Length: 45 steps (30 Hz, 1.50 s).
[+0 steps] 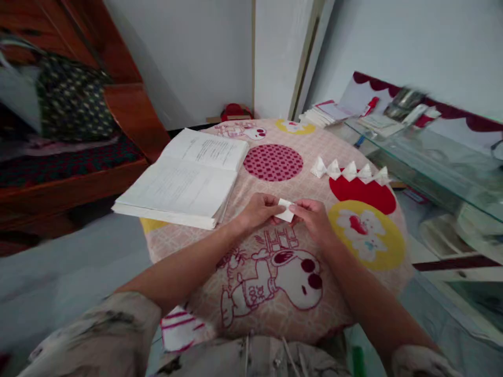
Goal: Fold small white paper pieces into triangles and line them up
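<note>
A small white folded paper (285, 210) is held just above the round table, between my two hands. My left hand (260, 209) pinches its left side, with the thumb lying on top. On the right edge, my right hand (312, 213) grips the same paper between thumb and fingers. Several white folded paper pieces with pointed tops (351, 172) stand in a row beyond my right hand. To the left lies a thick open book (184, 178) with printed pages.
A patterned tablecloth (271, 293) with cartoon figures covers the round table. At the right stands a glass shelf (428, 167) with papers and small items on it. A wooden bench (133, 115) holding a dotted bag (74, 99) is at the left.
</note>
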{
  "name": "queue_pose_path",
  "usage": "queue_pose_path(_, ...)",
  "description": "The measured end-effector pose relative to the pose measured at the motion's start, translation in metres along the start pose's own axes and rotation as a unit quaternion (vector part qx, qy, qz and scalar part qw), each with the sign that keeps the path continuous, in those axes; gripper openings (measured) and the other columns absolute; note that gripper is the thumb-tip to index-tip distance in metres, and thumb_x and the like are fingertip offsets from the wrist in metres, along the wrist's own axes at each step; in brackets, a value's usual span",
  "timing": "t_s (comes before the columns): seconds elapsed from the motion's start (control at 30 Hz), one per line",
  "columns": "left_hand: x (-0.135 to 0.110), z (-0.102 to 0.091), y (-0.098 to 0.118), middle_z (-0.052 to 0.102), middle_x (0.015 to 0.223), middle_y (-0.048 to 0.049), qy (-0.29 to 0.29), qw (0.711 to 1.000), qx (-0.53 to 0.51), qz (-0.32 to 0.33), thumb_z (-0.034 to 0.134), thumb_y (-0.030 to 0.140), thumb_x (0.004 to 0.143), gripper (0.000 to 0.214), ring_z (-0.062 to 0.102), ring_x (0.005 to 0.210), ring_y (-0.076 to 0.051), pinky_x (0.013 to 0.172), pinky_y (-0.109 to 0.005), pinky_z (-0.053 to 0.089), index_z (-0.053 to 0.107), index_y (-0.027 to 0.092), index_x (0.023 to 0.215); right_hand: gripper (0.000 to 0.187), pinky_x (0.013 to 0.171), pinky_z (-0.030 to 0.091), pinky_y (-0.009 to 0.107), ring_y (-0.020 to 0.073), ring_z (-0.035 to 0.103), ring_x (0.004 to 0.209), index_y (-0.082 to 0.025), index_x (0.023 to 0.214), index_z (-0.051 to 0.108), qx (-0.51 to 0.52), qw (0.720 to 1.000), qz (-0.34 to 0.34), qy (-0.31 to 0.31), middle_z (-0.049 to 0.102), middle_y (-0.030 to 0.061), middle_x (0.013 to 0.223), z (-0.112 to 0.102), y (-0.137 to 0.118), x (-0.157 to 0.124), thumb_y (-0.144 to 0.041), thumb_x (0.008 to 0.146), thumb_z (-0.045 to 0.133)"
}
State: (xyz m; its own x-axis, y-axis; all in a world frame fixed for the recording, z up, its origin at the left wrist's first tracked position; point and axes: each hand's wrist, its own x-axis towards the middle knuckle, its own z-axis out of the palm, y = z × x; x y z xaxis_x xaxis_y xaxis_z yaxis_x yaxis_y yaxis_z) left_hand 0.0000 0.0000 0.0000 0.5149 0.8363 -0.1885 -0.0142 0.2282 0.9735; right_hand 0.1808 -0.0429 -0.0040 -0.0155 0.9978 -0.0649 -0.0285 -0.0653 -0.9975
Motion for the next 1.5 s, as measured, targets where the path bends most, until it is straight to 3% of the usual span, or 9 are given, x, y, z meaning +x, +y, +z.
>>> queue_pose_path(0.17,-0.002,0.002,-0.002,0.065,0.055,-0.0004,0.011,1.000,0.011,0.007,0.073,0.019,0.084,0.017,0.055,0.043,-0.006,0.044,-0.015,0.041,0.067,0.010,0.070,0.029,0.047,0.050,0.027,0.0146,0.059,0.049,-0.017,0.065,0.071,-0.016,1.000,0.003,0.012,0.069,0.0034,0.059,0.002,-0.002,-0.001,-0.045,0.069,0.078)
queue_pose_path(0.33,-0.002,-0.002,0.003,0.069,0.061,-0.0051,0.002,0.999,-0.035,-0.009,0.071,0.033,0.089,0.027,0.063,0.049,-0.011,0.049,-0.020,0.050,0.070,0.009,0.077,0.027,0.044,0.049,0.027,0.0147,0.058,0.045,-0.018,0.064,0.071,-0.008,0.999,0.005,0.042,0.067,0.0024,0.054,0.002,-0.007,-0.002,-0.044,0.066,0.079)
queue_pose_path(0.57,-0.002,-0.004,0.003,0.065,0.055,-0.0026,-0.014,0.999,-0.015,-0.032,0.075,0.019,0.081,0.020,0.059,0.045,-0.008,0.044,-0.017,0.044,0.064,0.011,0.068,0.029,0.043,0.048,0.026,0.0149,0.059,0.044,-0.019,0.060,0.067,-0.027,0.998,-0.005,0.055,0.065,0.0019,0.051,0.001,-0.007,-0.001,-0.045,0.067,0.078)
queue_pose_path(0.8,-0.003,0.003,-0.002,0.062,0.052,0.0010,0.034,0.999,0.020,-0.024,0.072,0.016,0.083,0.020,0.053,0.040,-0.006,0.038,-0.016,0.036,0.060,0.013,0.067,0.026,0.044,0.045,0.025,0.0139,0.057,0.043,-0.018,0.060,0.067,-0.101,0.992,-0.039,0.061,0.065,0.0012,0.050,0.002,-0.005,-0.005,-0.040,0.073,0.072)
queue_pose_path(1.03,-0.005,0.008,0.003,0.062,0.051,0.0012,0.078,0.993,0.087,-0.030,0.066,0.010,0.085,0.022,0.055,0.038,-0.009,0.037,-0.017,0.039,0.057,0.015,0.066,0.026,0.046,0.039,0.024,0.0132,0.054,0.045,-0.019,0.060,0.063,-0.219,0.966,-0.110,0.086,0.061,-0.0006,0.049,0.006,-0.002,-0.007,-0.037,0.078,0.066)
queue_pose_path(1.23,-0.003,0.009,0.004,0.062,0.050,0.0011,0.063,0.996,0.053,-0.033,0.063,0.008,0.087,0.022,0.056,0.039,-0.009,0.038,-0.017,0.043,0.057,0.014,0.067,0.027,0.047,0.038,0.025,0.0132,0.052,0.046,-0.019,0.062,0.062,-0.248,0.957,-0.121,0.093,0.060,-0.0007,0.049,0.006,0.000,-0.007,-0.038,0.082,0.061)
queue_pose_path(1.5,-0.007,0.014,0.009,0.062,0.050,0.0008,0.067,0.996,0.014,-0.057,0.061,0.005,0.089,0.021,0.057,0.038,-0.010,0.041,-0.018,0.046,0.055,0.014,0.071,0.029,0.053,0.036,0.026,0.0123,0.047,0.051,-0.020,0.061,0.059,-0.341,0.908,-0.213,0.118,0.056,-0.0013,0.052,0.010,0.000,-0.008,-0.036,0.085,0.057)
